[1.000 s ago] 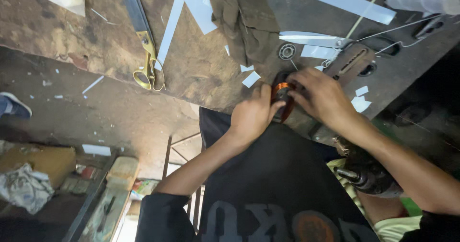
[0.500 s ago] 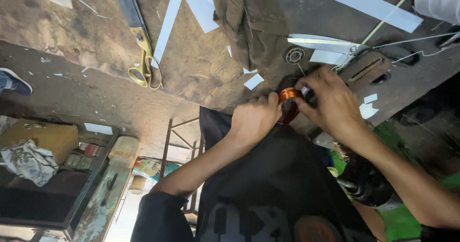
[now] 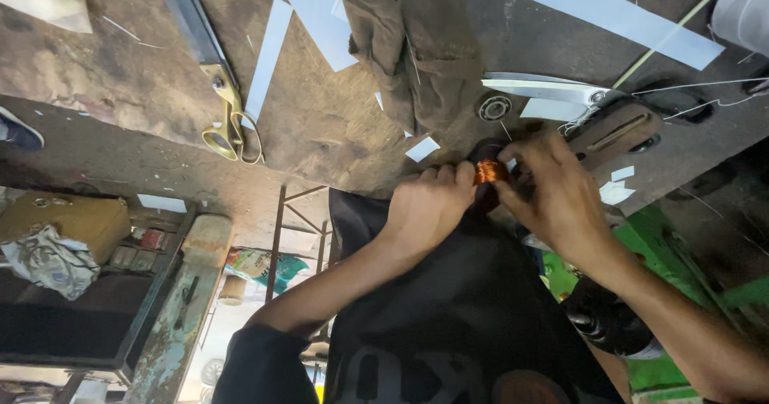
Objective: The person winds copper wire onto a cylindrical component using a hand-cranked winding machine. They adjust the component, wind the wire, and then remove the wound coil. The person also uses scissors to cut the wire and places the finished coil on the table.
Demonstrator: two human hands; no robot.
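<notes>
Both hands were closed around a small copper-wire coil (image 3: 490, 171) at the near edge of the workbench (image 3: 336, 124): the left hand (image 3: 428, 208) cupped it from one side with the fingers curled tight, and the right hand (image 3: 557, 188) pinched it from the other, thumb and fingertips pressed onto the winding and the dark body it sat in. The coil hung right at the lip of the bench, over the person's lap, so from where I stood a slip of the fingers looked likely to send it down onto the dark shirt or the floor; hard pinching might also have nicked or loosened the thin wire. The bench itself was worn, stained and cluttered: yellow-handled scissors (image 3: 228, 128) lay well to the left, pale paper strips (image 3: 609, 16) and small offcuts were scattered about, a brown rag (image 3: 408, 44) lay just beyond the hands, with a bearing ring (image 3: 494, 108) and a metal blade (image 3: 545, 88) near it. Below the bench, shelves held a crumpled cloth (image 3: 44, 260) and boxes.
</notes>
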